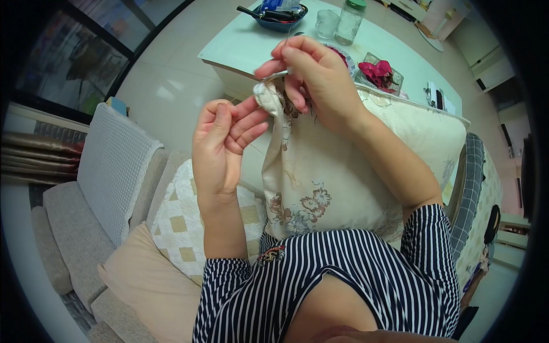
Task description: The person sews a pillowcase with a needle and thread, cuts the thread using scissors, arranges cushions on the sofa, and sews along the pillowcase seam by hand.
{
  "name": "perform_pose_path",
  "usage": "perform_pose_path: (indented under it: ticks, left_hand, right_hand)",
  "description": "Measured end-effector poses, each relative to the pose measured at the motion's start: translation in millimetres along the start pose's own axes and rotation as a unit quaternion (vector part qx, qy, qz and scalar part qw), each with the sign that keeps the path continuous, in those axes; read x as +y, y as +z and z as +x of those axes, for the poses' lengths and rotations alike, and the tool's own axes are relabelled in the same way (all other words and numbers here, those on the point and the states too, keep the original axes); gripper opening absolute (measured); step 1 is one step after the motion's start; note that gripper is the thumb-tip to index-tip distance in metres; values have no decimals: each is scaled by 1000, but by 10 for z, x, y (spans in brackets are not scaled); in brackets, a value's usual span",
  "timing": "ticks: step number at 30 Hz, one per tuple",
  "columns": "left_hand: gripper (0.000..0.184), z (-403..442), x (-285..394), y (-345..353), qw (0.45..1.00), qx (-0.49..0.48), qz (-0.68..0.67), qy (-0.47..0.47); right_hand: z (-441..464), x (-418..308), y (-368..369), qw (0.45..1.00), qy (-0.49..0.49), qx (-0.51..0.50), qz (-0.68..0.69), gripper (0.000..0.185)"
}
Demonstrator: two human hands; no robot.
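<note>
Touching floral cloth (337, 166), left hand (220, 143) half-curled

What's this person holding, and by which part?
The floral cloth, by its bunched upper corner, between the left hand and right hand; exactly which one grips it cannot be told.

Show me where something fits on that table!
Bare pale tabletop shows below the dark blue container, left of the right hand, and right of the green lidded glass jar. It's crowded by that jar, with a clear glass cup and crumpled red item.
</note>
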State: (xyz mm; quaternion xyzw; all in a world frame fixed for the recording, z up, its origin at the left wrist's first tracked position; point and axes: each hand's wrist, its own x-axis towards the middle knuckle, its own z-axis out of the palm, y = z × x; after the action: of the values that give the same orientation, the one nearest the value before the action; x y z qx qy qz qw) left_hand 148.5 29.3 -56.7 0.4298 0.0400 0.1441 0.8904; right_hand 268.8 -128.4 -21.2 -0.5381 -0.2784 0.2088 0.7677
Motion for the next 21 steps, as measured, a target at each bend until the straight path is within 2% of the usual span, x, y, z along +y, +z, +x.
perform_pose_path:
  ticks: [1,5,7,8,10,11,13,15,17,19,21]
  left_hand:
    - [15,13,1,-46,1000,-1,-5,9]
    - [17,100,47,-279,999,43,-3,1]
    - [18,189,46,-454,999,-29,-35,-12]
    - [18,211,38,-508,999,-26,-34,-12]
    - [18,234,47,-549,991,77,105,14]
    - [18,239,74,-591,991,78,106,13]
    - [20,241,168,-707,964,130,229,38]
    - [21,190,258,-777,955,143,255,49]
    - [21,130,388,-798,924,141,349,62]
    - [20,68,510,-749,920,136,364,48]
    - [17,26,586,-675,887,167,425,72]
  right_hand:
    - [19,28,-30,998,18,26,54,20]
    - [43,64,-57,994,21,98,47,20]
    - [36,67,-54,994,24,95,48,21]
    - [17,56,-27,993,19,107,41,21]
    - [-7,36,-3,992,14,120,34,22]
    - [-18,27,-20,991,3,131,41,22]
    - [-19,3,-78,989,-8,143,46,22]
    - [-16,-22,-151,986,-18,162,39,22]
    - [-3,-30,-206,986,-24,163,36,22]
    - [1,-17,-213,985,-21,164,40,23]
    - [3,1,-210,986,-16,163,37,23]
